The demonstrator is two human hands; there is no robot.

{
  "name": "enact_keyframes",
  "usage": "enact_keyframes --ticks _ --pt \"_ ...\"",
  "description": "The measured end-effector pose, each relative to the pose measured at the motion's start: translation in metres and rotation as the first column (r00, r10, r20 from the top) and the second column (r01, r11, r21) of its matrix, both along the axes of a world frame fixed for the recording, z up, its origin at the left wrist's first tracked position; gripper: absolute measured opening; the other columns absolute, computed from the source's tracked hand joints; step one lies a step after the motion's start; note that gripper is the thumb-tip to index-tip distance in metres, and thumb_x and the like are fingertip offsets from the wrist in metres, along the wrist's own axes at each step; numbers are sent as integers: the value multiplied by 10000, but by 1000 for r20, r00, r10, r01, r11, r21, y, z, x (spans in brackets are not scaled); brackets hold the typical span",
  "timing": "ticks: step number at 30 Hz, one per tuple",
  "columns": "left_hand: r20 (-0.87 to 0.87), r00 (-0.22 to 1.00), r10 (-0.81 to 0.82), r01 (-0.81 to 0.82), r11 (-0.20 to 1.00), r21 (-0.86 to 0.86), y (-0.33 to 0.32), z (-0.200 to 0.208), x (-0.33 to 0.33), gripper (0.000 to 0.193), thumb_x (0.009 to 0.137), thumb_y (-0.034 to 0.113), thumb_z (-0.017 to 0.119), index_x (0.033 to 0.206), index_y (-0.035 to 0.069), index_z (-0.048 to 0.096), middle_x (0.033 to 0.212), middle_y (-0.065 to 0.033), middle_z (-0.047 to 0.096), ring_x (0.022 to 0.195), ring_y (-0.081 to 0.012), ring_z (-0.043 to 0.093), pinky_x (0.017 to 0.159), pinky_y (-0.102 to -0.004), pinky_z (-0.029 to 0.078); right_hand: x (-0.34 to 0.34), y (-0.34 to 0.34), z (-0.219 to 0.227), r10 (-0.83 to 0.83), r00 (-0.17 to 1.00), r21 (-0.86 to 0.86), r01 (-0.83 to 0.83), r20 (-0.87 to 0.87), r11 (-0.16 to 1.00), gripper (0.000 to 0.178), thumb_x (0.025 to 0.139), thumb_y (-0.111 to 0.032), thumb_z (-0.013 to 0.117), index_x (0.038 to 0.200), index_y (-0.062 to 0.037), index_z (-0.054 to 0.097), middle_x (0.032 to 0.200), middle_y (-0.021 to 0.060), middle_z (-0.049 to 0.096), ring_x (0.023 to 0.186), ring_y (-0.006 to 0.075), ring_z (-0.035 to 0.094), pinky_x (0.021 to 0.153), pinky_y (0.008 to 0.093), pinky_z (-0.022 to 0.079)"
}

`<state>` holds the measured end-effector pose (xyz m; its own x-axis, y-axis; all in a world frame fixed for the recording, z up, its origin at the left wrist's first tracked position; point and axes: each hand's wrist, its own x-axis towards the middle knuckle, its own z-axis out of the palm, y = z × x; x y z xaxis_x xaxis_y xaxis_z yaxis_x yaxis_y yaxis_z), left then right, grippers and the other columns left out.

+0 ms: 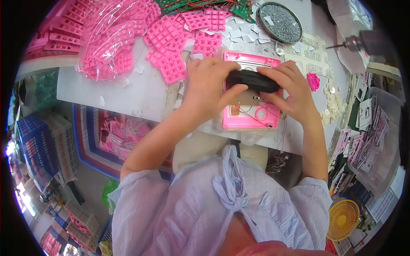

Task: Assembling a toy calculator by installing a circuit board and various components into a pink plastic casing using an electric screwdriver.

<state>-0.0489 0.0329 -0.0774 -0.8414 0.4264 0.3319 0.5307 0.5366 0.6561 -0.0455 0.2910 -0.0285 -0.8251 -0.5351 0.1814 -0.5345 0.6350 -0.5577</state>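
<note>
A shallow pink plastic casing (225, 117) lies on the table in front of me, with a brown board (247, 99), thin wires and a pink ring (261, 112) in its lower half. Across its upper middle is a long, rounded black part (254, 80), gripped at both ends. My left hand (206, 85) closes on its left end, thumb at the near side. At the other end my right hand (294, 90) is closed, fingers over the top. The black part hides the middle of the casing, and I cannot tell whether it touches the board.
Pink keypad pieces (171, 68) and a clear bag (109, 55) of them lie at the left, green circuit boards (181, 5) behind. White squares surround a dish of screws (280, 23). A power screwdriver (363, 43) juts in from the right, near a pink rose (313, 82) and pale discs (334, 104).
</note>
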Motion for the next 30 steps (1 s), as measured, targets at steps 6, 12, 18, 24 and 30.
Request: enact_keyframes --ticks 6,12,18,24,30 --pt "-12 999 31 -28 980 195 5 -16 8 671 810 129 758 1379 -20 436 1174 -92 654 995 -247 573 948 -408 352 -34 -2 2 -189 903 -57 228 387 972 347 896 -315 649 999 15 683 744 108 605 689 247 568 662 371 462" --pt "-129 992 12 -23 996 -90 13 -2 16 623 804 228 769 1351 6 572 1139 -91 621 996 -260 550 900 -410 351 -67 -11 12 -329 857 319 207 397 925 451 921 -399 560 879 37 669 636 130 612 604 314 595 632 413 494" --pt "-150 988 32 -48 993 -105 17 -1 16 583 803 283 766 1308 26 626 1069 -84 601 984 -264 544 884 -419 346 -38 1 5 27 993 70 -18 -119 997 459 769 -268 789 1135 -31 645 1040 129 718 978 339 663 823 428 543" --pt "-161 986 49 -76 983 -169 19 2 19 610 782 271 773 1323 36 617 1079 -84 592 1018 -266 545 910 -427 335 -21 -8 -33 -64 920 28 81 -386 996 434 704 -59 794 1123 -49 680 1144 119 700 1046 306 660 888 393 546" --pt "-89 991 -97 82 983 -167 14 26 -41 341 774 332 760 1020 96 752 1027 -96 661 960 -296 633 832 -465 448 -46 9 -21 -58 976 -108 82 210 991 344 752 -109 777 1081 -43 700 1125 114 718 858 244 691 754 340 558"
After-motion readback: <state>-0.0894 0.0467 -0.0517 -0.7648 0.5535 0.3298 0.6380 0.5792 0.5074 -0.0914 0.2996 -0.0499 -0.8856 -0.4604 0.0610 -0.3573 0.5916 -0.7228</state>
